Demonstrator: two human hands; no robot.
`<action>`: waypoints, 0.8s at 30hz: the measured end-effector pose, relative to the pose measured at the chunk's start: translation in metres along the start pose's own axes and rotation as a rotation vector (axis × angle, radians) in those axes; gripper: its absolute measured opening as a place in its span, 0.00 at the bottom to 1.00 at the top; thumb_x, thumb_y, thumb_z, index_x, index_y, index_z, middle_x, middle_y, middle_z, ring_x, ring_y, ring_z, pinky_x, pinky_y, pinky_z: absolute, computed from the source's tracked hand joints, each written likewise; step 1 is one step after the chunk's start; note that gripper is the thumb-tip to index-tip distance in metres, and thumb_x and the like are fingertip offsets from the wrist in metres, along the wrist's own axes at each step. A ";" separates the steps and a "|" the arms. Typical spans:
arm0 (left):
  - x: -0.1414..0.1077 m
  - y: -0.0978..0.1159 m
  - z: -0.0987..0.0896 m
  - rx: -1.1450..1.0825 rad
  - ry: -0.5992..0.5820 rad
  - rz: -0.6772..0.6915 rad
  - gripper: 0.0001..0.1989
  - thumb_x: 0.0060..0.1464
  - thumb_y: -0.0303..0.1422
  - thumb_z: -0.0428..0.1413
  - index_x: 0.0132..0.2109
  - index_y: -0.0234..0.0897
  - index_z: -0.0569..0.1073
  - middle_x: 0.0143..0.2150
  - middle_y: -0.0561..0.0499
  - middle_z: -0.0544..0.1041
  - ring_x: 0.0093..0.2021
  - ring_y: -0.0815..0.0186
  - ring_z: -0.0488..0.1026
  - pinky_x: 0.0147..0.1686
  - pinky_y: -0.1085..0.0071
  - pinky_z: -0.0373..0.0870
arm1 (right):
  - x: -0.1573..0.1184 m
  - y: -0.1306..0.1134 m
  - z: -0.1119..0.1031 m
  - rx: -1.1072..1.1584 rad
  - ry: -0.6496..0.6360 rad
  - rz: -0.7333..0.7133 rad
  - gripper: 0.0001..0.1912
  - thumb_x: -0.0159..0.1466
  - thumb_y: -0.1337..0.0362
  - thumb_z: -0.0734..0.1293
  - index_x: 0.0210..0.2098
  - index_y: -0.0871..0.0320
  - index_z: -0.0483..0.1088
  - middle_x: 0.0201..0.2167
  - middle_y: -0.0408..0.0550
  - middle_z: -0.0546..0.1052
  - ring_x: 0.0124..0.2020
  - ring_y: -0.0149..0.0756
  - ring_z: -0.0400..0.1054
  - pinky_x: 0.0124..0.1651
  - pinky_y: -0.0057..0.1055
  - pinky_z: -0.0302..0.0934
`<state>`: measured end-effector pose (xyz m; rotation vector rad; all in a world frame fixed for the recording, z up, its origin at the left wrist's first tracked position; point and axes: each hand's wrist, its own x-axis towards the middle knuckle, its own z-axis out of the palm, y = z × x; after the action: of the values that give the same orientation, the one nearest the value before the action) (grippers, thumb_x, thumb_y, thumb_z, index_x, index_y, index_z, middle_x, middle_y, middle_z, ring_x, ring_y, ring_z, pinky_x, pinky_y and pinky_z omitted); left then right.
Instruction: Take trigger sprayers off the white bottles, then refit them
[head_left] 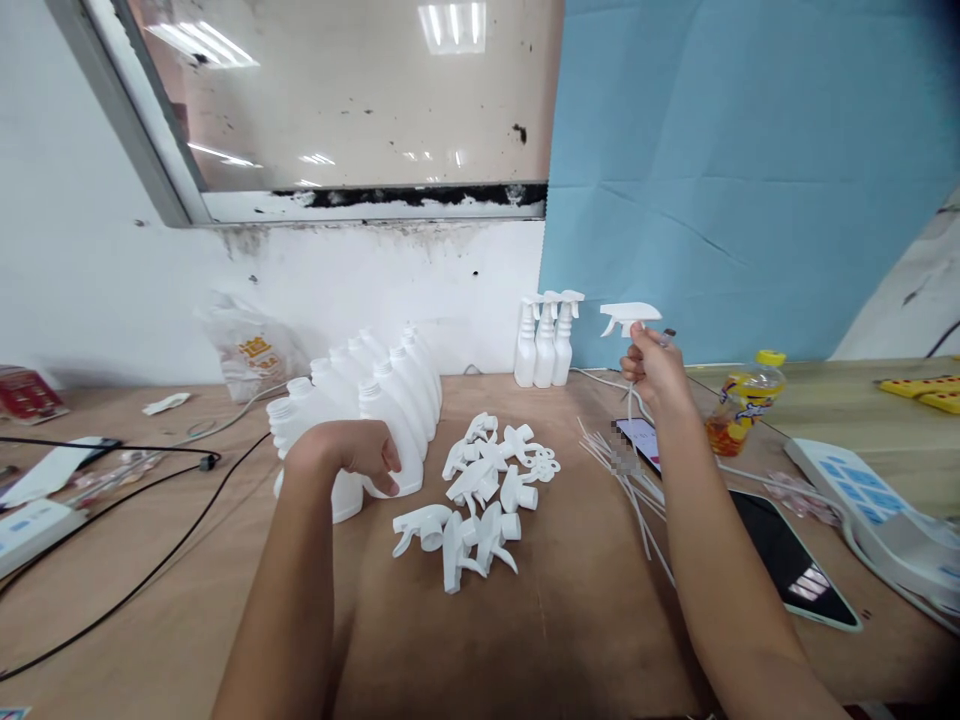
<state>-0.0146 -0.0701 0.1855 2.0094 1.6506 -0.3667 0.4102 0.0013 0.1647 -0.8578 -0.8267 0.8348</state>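
My right hand (651, 365) is raised at the right, its fingers closed round the underside of a white trigger sprayer head (634, 312). A thin tube seems to run down below that hand. At the left, my left hand (364, 452) bends down over the front white bottle (397, 430) of a row, fingers curled against its lower body; part of the grip is hidden. The bottle has an uncapped neck and stands on the table. More uncapped white bottles (341, 380) stand behind and beside it. Between my arms lies a pile of loose trigger heads (480, 480).
Three bottles with sprayers (545, 345) stand against the wall. Thin white tubes (637, 505), a phone (641, 440) and a dark-screened tablet (795, 565) lie near my right arm. A drink bottle (746, 400) and a white device (870, 500) are farther right. Black cables (187, 550) cross the left side.
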 end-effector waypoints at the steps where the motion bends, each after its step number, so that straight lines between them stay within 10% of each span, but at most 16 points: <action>1: 0.002 0.002 0.000 0.022 -0.009 -0.001 0.30 0.31 0.42 0.66 0.47 0.40 0.80 0.51 0.47 0.80 0.52 0.53 0.75 0.52 0.65 0.69 | 0.000 0.000 0.000 -0.002 -0.006 0.000 0.25 0.55 0.52 0.75 0.23 0.54 0.55 0.12 0.29 0.49 0.10 0.19 0.40 0.11 0.19 0.34; 11: 0.019 0.015 0.004 0.078 -0.063 -0.071 0.38 0.28 0.41 0.66 0.53 0.39 0.77 0.56 0.43 0.77 0.53 0.50 0.74 0.44 0.67 0.72 | 0.006 0.000 -0.007 -0.028 -0.031 0.033 0.24 0.58 0.54 0.74 0.25 0.54 0.54 0.13 0.29 0.49 0.11 0.20 0.44 0.12 0.18 0.39; 24: 0.024 0.017 0.005 0.032 -0.023 -0.101 0.38 0.25 0.39 0.65 0.51 0.38 0.78 0.54 0.40 0.78 0.53 0.45 0.73 0.40 0.66 0.72 | 0.002 0.034 -0.020 -0.668 -0.355 0.587 0.13 0.66 0.60 0.68 0.29 0.59 0.63 0.14 0.39 0.65 0.15 0.28 0.62 0.25 0.32 0.71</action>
<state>0.0077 -0.0556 0.1726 1.9416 1.7469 -0.4531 0.4189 0.0104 0.1273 -1.6190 -1.2212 1.2734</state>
